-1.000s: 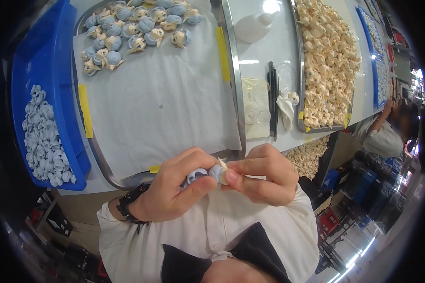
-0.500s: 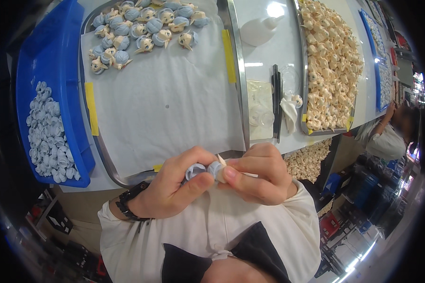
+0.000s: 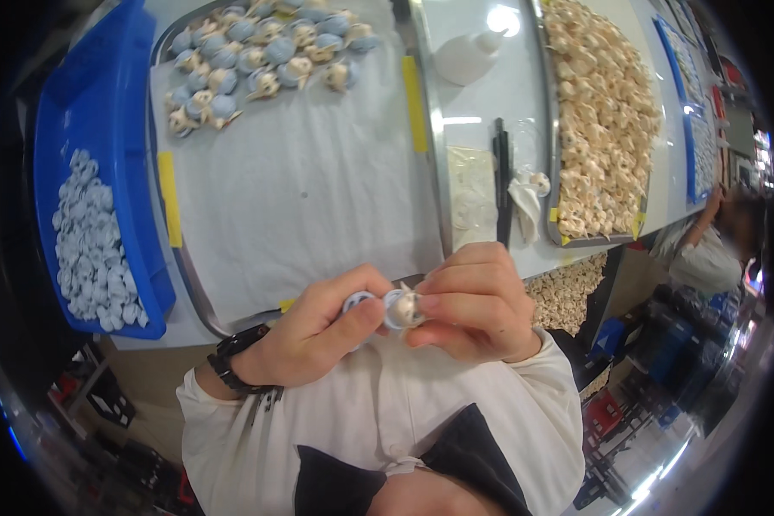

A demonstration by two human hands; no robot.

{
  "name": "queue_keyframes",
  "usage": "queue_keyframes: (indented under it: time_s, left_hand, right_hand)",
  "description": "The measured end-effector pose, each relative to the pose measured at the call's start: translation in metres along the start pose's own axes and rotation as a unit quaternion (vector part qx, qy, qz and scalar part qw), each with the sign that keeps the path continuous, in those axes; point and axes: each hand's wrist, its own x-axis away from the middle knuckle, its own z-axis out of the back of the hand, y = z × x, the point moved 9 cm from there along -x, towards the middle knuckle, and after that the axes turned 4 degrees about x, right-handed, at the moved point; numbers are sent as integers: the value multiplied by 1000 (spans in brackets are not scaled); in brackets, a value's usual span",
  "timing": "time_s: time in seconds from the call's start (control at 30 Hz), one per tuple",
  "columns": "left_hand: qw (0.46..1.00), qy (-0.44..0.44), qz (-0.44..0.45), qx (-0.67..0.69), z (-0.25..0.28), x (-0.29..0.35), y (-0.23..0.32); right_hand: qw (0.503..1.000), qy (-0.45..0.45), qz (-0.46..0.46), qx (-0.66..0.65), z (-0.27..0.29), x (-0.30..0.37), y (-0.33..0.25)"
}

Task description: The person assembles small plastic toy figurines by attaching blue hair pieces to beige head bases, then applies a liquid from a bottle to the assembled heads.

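Note:
Close to my chest, both hands meet around a small beige doll head (image 3: 408, 308) with a pointed ear and a light blue hair shell on it. My right hand (image 3: 482, 305) pinches the head between thumb and fingers. Curled in my left hand (image 3: 322, 327) is another light blue hair piece (image 3: 357, 301), while that hand's fingertips touch the shell beside it. Beyond my hands lies a metal tray lined with white sheet (image 3: 301, 232). At its far end sit several blue-haired doll heads (image 3: 279, 52) with painted faces.
On the left, a blue bin (image 3: 90, 86) holds a heap of light blue hair pieces (image 3: 99, 249). A tray at right is full of beige doll heads (image 3: 606, 120). Between the trays are a white bottle (image 3: 469, 58), black tools (image 3: 502, 185) and a white cloth (image 3: 527, 202). Another person (image 3: 705, 249) works far right.
The doll head has turned in my fingers, so more of its beige side shows. My right hand has risen slightly, and its grip has shifted. The left hand still holds the spare hair piece.

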Motion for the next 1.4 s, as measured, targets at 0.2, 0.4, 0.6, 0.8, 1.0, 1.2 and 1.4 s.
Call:
queue_keyframes:
  time_s: [0.2, 0.4, 0.6, 0.8, 1.0, 1.2, 1.4]
  left_hand:
    - [997, 68, 28, -15, 30, 13, -3]
    - [922, 294, -91, 234, 115, 17, 24]
    - [922, 261, -107, 265, 92, 9, 29]
    - [994, 26, -14, 107, 22, 2, -2]
    - [978, 6, -15, 208, 15, -4, -9]
    - [983, -10, 12, 184, 12, 2, -8]
    - [986, -5, -85, 146, 13, 6, -2]
  right_hand:
    - [999, -38, 14, 36, 7, -7, -1]
    - [875, 267, -218, 339, 168, 58, 49]
    - [836, 148, -335, 408, 177, 60, 87]
    - [808, 65, -327, 486, 157, 42, 109]
    - [843, 119, -365, 377, 164, 57, 117]
    - [886, 232, -320, 242, 165, 59, 74]
    - [973, 127, -179, -66, 82, 15, 42]
